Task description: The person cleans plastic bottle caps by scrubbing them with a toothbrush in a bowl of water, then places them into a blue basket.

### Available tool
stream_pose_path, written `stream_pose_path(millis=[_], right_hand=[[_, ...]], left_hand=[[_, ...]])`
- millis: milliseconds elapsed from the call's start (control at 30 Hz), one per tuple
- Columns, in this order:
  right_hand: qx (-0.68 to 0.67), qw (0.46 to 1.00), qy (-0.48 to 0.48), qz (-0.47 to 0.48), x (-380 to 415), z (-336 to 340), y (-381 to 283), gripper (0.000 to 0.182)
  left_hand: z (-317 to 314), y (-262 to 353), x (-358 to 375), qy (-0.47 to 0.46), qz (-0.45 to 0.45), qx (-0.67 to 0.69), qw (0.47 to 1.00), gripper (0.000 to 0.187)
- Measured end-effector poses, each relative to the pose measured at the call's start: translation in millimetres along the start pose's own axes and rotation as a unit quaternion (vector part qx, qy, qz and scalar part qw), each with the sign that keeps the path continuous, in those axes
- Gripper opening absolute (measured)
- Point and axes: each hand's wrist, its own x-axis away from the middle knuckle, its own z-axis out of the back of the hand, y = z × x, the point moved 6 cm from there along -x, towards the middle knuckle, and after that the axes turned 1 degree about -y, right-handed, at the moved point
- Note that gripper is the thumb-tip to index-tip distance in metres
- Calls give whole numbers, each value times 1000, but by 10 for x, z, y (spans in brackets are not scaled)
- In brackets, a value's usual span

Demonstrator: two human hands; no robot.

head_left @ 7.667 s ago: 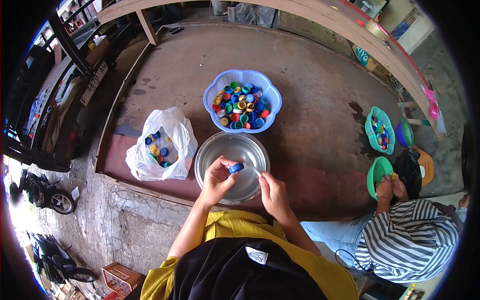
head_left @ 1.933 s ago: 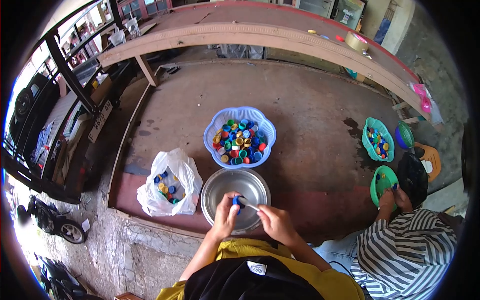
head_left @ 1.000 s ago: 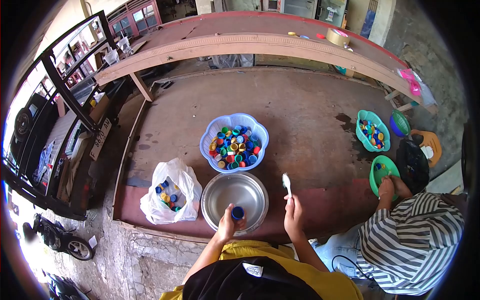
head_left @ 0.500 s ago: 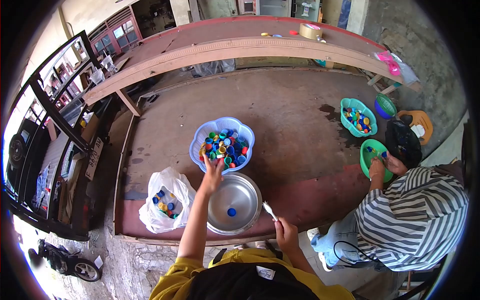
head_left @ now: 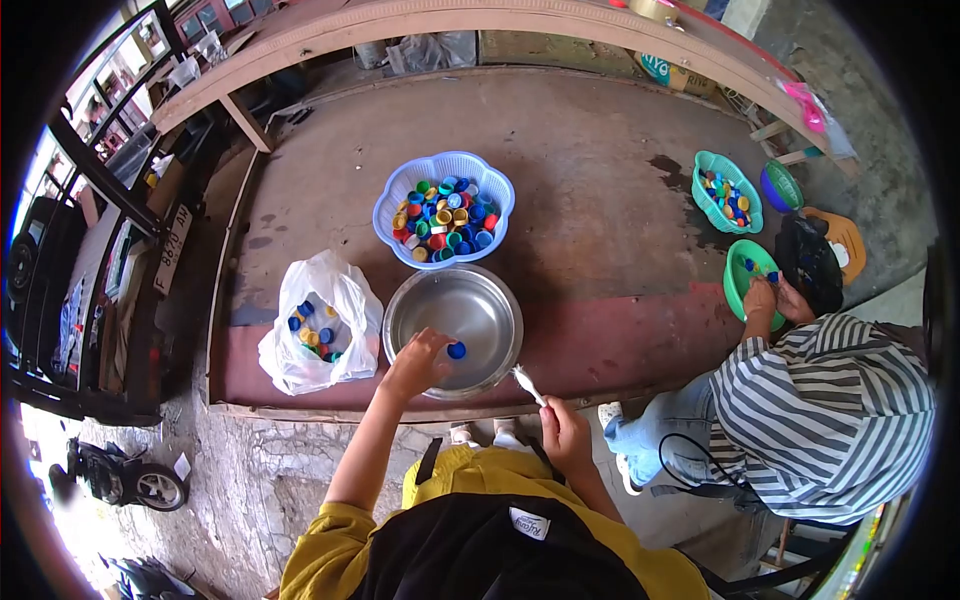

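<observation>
My left hand (head_left: pixel 418 364) is over the near left part of a metal bowl (head_left: pixel 512 318), fingers curved and apart, with nothing visible in them. Just right of its fingertips, a blue bottle cap (head_left: pixel 457 350) lies inside the bowl. My right hand (head_left: pixel 567 437) is closed around the handle of a small white brush (head_left: pixel 529 386), its bristles pointing up and left near the bowl's rim. Behind the bowl stands a blue plastic basket (head_left: pixel 386 205) full of colourful caps. A white plastic bag (head_left: pixel 350 290) with several caps sits left of the bowl.
To the right, a person in a striped shirt (head_left: pixel 830 420) works with both hands in a green bowl (head_left: pixel 737 277). A teal basket of caps (head_left: pixel 702 203) and a black bag (head_left: pixel 805 265) are close by. A wooden beam (head_left: pixel 430 27) crosses behind the table.
My left hand has moved from the blue basket's near edge down to the metal bowl. The view has tilted downward. The brush stays in my right hand.
</observation>
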Motion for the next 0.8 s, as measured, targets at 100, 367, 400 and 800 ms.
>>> stream_pose_path(millis=[100, 367, 400, 800], right_hand=[[2, 1000, 7, 15, 44, -13, 27, 15], [23, 1000, -10, -6, 140, -40, 1, 16], [21, 1000, -12, -7, 129, -47, -1, 16], [8, 999, -33, 24, 116, -114, -121, 17]], left_hand=[[-144, -79, -67, 4, -43, -35, 998, 44], [-316, -234, -301, -46, -35, 24, 998, 47], [-262, -216, -320, -26, -36, 41, 998, 46], [217, 28, -307, 67, -75, 107, 989, 51]])
